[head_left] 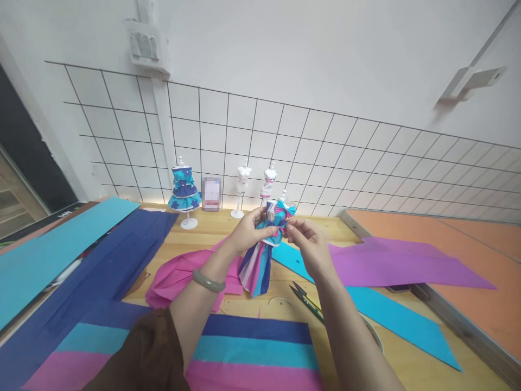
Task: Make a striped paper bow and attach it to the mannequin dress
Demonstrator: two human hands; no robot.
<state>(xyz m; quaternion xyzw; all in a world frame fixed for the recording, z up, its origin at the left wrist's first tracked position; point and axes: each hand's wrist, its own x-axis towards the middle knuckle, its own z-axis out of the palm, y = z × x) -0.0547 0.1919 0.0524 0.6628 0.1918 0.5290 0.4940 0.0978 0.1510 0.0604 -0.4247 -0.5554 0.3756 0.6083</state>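
Note:
A miniature dress form wears a doll dress [256,266] with a blue bodice and a pleated skirt striped in navy, pink, lilac and turquoise. A turquoise and pink bow [285,209] sits at its chest. From the left side my left hand [249,230] grips the dress at the waist, thumb across its front. My right hand [308,239] is closed at the other side, thumb and fingertips pinched on the waist trim; exactly what lies between them is partly hidden. Thread snips [306,303] with dark blades lie on the table near my right forearm.
Striped fabric [252,347] covers the table's front. Pink cloth [179,277], navy cloth [138,250], purple cloth [399,263] and turquoise strips [407,323] lie around. Behind stand a blue-dressed form [184,187], a bare white form [243,182] and another small form [269,176], before a wire grid.

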